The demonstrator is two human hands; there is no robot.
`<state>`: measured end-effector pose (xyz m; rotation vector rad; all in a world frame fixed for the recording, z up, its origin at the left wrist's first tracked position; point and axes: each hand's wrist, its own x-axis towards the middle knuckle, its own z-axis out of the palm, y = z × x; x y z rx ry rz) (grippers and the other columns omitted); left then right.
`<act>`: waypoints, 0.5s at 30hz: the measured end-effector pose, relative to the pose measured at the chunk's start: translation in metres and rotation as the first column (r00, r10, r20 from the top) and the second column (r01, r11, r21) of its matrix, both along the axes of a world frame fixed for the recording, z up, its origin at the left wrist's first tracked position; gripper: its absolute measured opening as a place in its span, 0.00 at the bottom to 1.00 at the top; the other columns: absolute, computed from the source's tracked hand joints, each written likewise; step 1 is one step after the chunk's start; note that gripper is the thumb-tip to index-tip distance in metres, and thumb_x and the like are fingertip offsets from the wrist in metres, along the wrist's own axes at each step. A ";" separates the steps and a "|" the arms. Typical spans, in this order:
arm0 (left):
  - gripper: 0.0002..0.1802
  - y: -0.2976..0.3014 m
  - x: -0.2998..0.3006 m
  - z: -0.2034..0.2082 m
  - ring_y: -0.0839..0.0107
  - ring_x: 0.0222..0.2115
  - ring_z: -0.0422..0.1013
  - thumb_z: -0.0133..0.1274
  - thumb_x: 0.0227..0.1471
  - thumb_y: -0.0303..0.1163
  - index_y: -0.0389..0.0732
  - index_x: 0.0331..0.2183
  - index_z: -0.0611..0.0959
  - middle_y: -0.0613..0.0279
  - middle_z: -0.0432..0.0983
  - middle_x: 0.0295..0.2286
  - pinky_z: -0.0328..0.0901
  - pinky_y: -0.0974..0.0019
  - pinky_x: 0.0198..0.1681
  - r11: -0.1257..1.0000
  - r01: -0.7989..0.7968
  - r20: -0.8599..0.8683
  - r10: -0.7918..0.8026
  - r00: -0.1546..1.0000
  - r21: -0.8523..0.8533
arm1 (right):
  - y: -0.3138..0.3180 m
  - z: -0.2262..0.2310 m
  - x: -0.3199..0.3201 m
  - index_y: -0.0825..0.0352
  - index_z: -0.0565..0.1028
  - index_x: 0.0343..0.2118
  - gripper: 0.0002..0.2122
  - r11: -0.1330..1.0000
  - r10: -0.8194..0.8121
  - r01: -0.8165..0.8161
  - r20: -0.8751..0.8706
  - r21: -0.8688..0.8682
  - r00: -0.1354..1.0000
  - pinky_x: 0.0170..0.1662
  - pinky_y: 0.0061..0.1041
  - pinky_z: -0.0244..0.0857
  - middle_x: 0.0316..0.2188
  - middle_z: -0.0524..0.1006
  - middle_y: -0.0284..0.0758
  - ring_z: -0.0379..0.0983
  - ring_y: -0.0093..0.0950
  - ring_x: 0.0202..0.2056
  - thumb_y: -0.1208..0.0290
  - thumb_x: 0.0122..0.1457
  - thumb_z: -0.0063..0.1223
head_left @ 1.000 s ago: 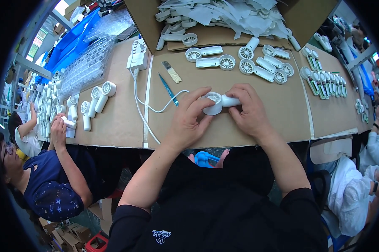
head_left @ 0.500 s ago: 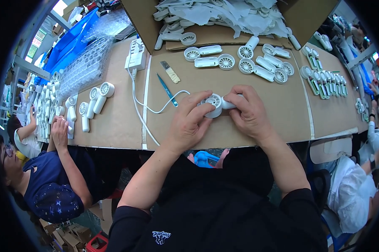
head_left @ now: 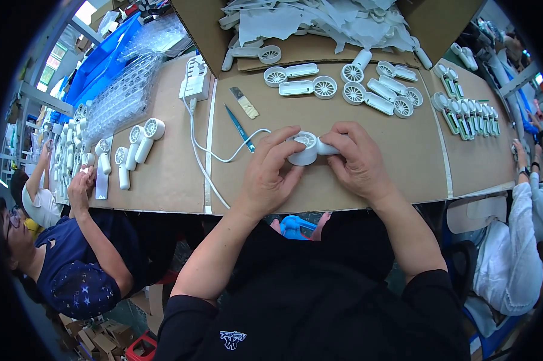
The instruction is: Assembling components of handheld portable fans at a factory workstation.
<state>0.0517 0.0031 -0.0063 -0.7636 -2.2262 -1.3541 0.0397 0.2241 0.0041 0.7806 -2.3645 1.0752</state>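
Observation:
Between my hands, low over the cardboard-covered table (head_left: 344,186), is a white handheld fan (head_left: 303,157) with a round, slotted head. My left hand (head_left: 273,165) grips the head's left side, fingers over its rim. Wrapped around the short white handle is my right hand (head_left: 357,157), thumb and fingers closed on it. Most of the handle is hidden by that hand. To the left of my left hand lie blue tweezers (head_left: 240,128) and a blade with a taped grip (head_left: 244,103). A white cable (head_left: 194,141) curves close by.
Several open white fan shells (head_left: 354,93) lie beyond my hands, before a cardboard box (head_left: 425,27) heaped with white parts. A white power strip (head_left: 195,78) stands at left, near finished-looking fans (head_left: 145,140). More fan parts with green boards (head_left: 467,117) line the right. Co-workers sit on both sides.
My left fingers have lifted slightly off the fan's head, showing more of its side. The co-worker at left has moved their hands, and the one at right now reaches onto the table.

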 end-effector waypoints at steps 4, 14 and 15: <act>0.31 -0.001 -0.002 -0.001 0.59 0.50 0.74 0.66 0.43 0.18 0.43 0.52 0.80 0.57 0.75 0.56 0.72 0.62 0.48 0.995 -0.002 -0.063 -0.004 0.998 -0.100 | 0.004 -0.003 -0.001 0.57 0.78 0.46 0.20 0.998 0.041 -0.036 0.123 -0.047 0.992 0.40 0.28 0.68 0.42 0.74 0.30 0.73 0.31 0.38 0.82 0.48 0.62; 0.34 0.003 -0.002 0.001 0.63 0.45 0.76 0.67 0.49 0.22 0.39 0.58 0.77 0.54 0.77 0.52 0.74 0.65 0.44 0.998 -0.048 0.038 0.046 0.998 0.035 | 0.005 0.006 0.002 0.67 0.78 0.49 0.18 0.981 0.119 -0.050 0.380 -0.185 0.917 0.45 0.29 0.72 0.45 0.80 0.37 0.77 0.32 0.40 0.78 0.54 0.67; 0.34 0.003 -0.001 0.002 0.63 0.45 0.76 0.67 0.49 0.22 0.39 0.58 0.77 0.54 0.77 0.52 0.74 0.65 0.44 0.998 -0.048 0.038 0.047 0.998 0.035 | 0.005 0.007 0.002 0.67 0.78 0.49 0.18 0.981 0.119 -0.051 0.380 -0.185 0.917 0.45 0.29 0.72 0.45 0.80 0.37 0.77 0.32 0.40 0.78 0.54 0.67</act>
